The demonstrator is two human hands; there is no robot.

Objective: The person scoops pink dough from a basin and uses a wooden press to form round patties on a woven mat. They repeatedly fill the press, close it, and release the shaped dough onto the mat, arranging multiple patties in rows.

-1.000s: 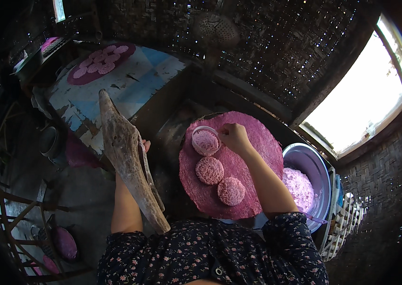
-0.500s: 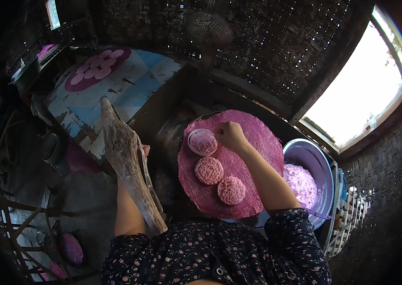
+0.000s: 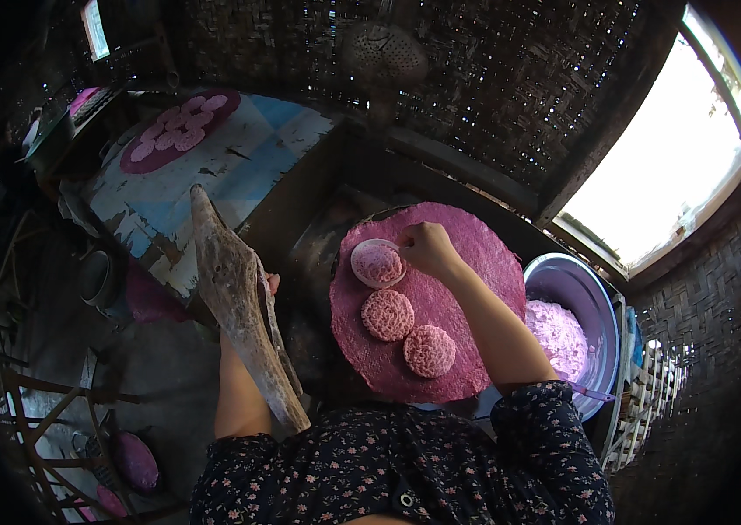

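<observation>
Woven walls crowd right hand (image 3: 427,249) on pink tray (image 3: 484,262)

plank (image 3: 239,306): rough weathered wood | round mat (image 3: 467,289): matt pink cloth | basin (image 3: 576,293): smooth glossy metal

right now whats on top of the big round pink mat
Two patterned pink cakes lie on the round pink mat, plus a small round mould under the right hand. What lies beneath the mat is hidden.
</observation>
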